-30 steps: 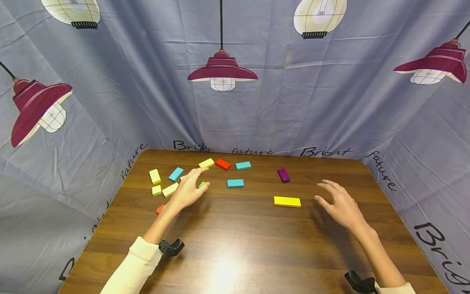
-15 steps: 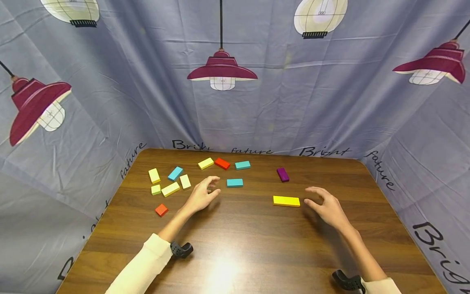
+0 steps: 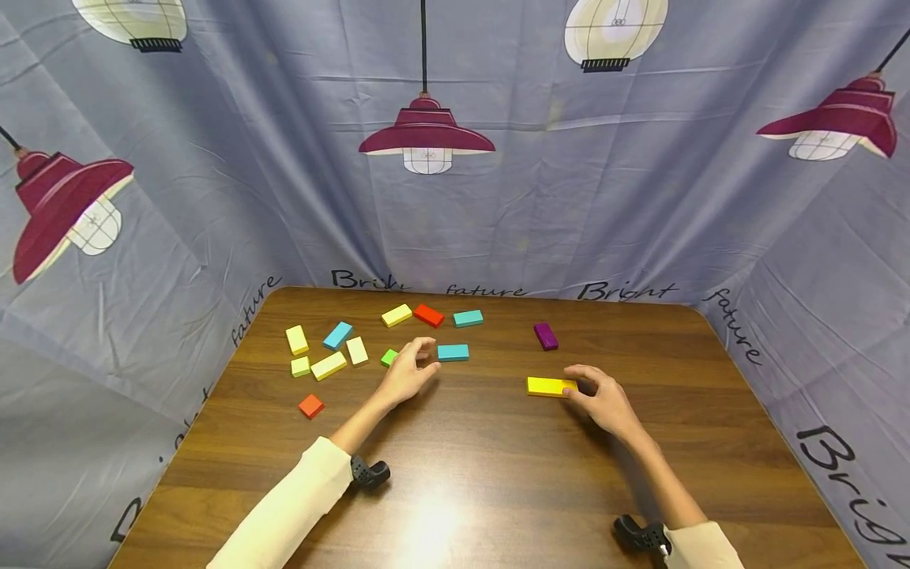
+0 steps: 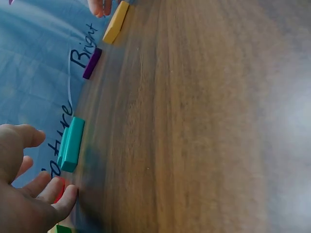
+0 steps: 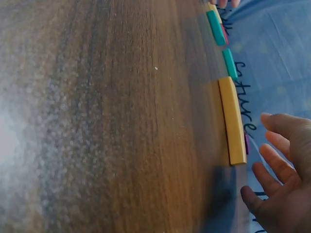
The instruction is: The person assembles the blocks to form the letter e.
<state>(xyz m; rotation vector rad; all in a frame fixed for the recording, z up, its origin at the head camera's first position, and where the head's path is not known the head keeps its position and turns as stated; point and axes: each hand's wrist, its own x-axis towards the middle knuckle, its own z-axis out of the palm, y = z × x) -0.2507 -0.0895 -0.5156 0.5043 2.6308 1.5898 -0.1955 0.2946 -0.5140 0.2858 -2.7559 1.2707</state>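
Observation:
My right hand [image 3: 600,405] hovers at the right end of a long yellow block [image 3: 546,386], its thumb and fingertips overlapping that end in the head view. In the right wrist view its fingers spread loosely beside the same yellow block [image 5: 232,124], with nothing between them. Just left of a blue block [image 3: 453,352] is my left hand [image 3: 405,375], fingers loosely bent and holding nothing. A small green block [image 3: 388,358] shows partly behind it. The left wrist view has the thumb and fingers apart, near the teal block [image 4: 73,144].
A purple block [image 3: 546,336] lies behind the yellow one. Along the back are a teal block [image 3: 468,318], a red block [image 3: 429,315] and a pale yellow block [image 3: 396,315]. Several more blocks and an orange-red square [image 3: 310,406] lie at left. A printed curtain [image 3: 498,221] borders the table.
My right hand has moved left to the yellow block's end. My left hand has moved right, away from the pale blocks toward the blue block, uncovering the blocks at left. The blocks stay put.

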